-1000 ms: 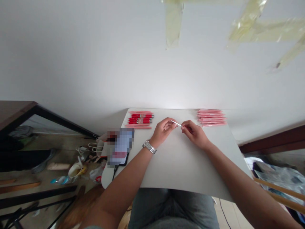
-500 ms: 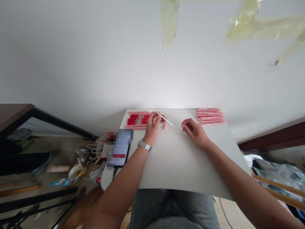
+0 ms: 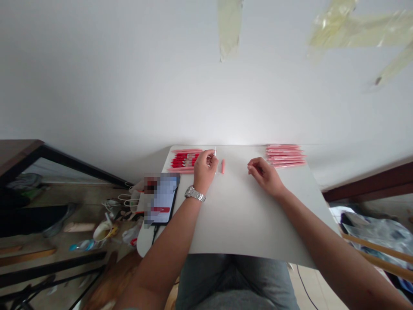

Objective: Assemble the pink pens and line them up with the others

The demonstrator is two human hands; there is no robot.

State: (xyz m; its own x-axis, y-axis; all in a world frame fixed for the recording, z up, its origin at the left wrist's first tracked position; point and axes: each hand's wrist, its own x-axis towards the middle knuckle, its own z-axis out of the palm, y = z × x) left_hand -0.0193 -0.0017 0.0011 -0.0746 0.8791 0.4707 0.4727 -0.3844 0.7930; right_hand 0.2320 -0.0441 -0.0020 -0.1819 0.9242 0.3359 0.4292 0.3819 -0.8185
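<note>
My left hand (image 3: pixel 205 167) is closed around a thin white pen refill (image 3: pixel 215 151), which now points away from me; its middle is hidden by the fingers. Just right of that hand, a short pink pen cap (image 3: pixel 223 166) lies on the white table (image 3: pixel 238 215), apart from the fingers. My right hand (image 3: pixel 263 174) hovers over the table with its fingers curled and the thumb pressed near the fingertips. Whatever it pinches is too small to make out. Red pens (image 3: pixel 183 160) lie in a row left of my left hand, between pink pen barrels (image 3: pixel 180 171).
A bundle of pink pen barrels (image 3: pixel 285 156) lies at the table's back right, beyond my right hand. A phone (image 3: pixel 163 202) with a cable rests on the left edge. The wall (image 3: pixel 206 86) rises directly behind the table. Bags and a cup (image 3: pixel 102 231) stand low on the left.
My left hand has drawn slightly left, away from the pink cap, which now shows fully. The refill has turned from slanting right to pointing away from me. My right hand has barely moved.
</note>
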